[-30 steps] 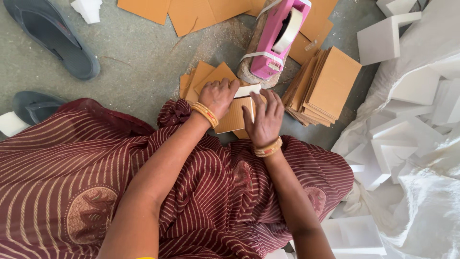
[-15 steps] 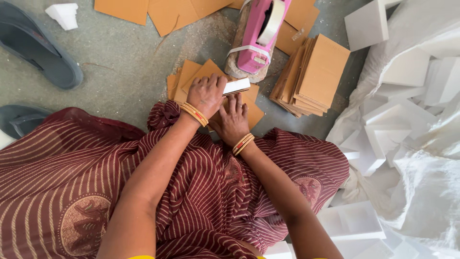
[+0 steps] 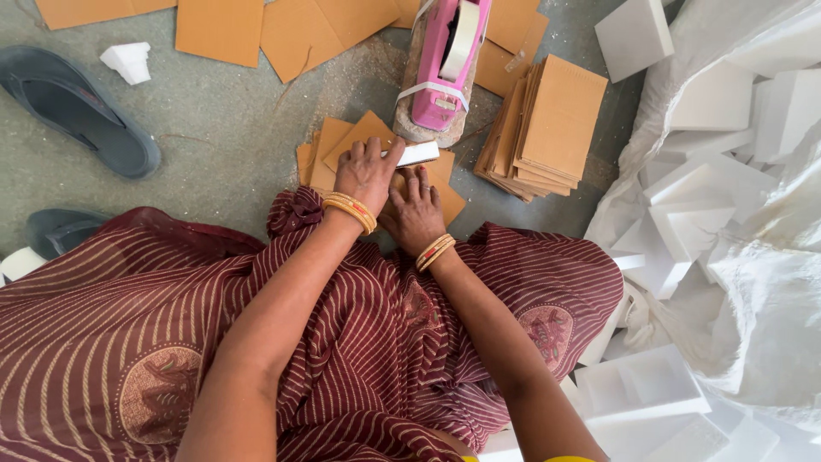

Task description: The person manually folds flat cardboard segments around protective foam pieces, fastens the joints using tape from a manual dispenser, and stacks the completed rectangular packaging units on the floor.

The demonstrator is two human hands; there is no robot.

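The left hand (image 3: 366, 171) curls its fingers over a small white rectangular foam block (image 3: 417, 154) on the flat brown cardboard sheets (image 3: 342, 141) — the right hand (image 3: 414, 210) presses flat beside it, just below a pink tape dispenser (image 3: 451, 64).

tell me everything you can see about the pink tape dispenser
The tape dispenser is pink, plastic-looking, with a roll of pale tape mounted near its top and a white strap across its lower body. It rests on a brownish block on the floor, above the hands. Neither hand touches it; a cardboard stack lies to its right.
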